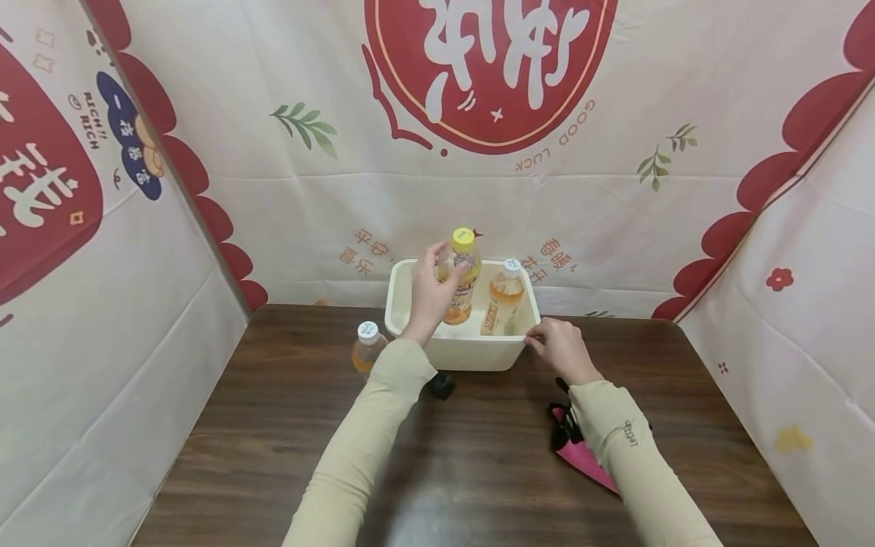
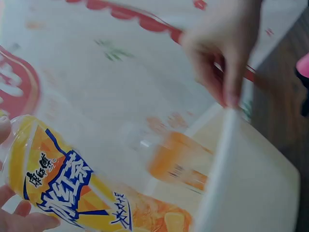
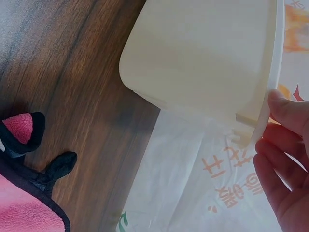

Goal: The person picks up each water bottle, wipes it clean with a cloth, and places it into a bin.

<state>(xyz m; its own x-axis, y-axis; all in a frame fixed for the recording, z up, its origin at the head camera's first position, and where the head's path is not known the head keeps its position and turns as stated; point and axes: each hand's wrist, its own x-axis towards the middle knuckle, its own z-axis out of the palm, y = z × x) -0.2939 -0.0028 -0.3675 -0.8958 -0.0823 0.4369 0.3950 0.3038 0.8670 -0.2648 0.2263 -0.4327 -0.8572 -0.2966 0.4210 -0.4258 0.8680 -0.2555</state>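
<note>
In the head view my left hand (image 1: 429, 295) grips the upper part of a yellow-capped iced tea bottle (image 1: 461, 301), whose lower end is inside the cream plastic bin (image 1: 472, 354). Its yellow, orange and blue label (image 2: 67, 186) shows large in the left wrist view. A white-capped bottle of orange drink (image 1: 504, 295) leans in the bin's right half. With thumb and fingers, my right hand (image 1: 562, 351) pinches the rim (image 3: 273, 77) at the bin's near right corner. Another white-capped bottle (image 1: 368, 342) stands outside the bin, left of it, partly hidden by my left sleeve.
On the dark wooden table (image 1: 273, 441), a small black object (image 1: 441, 385) lies in front of the bin. A pink cloth item with black edging (image 1: 586, 460) lies under my right forearm. Printed fabric walls (image 1: 437, 205) rise behind and on both sides.
</note>
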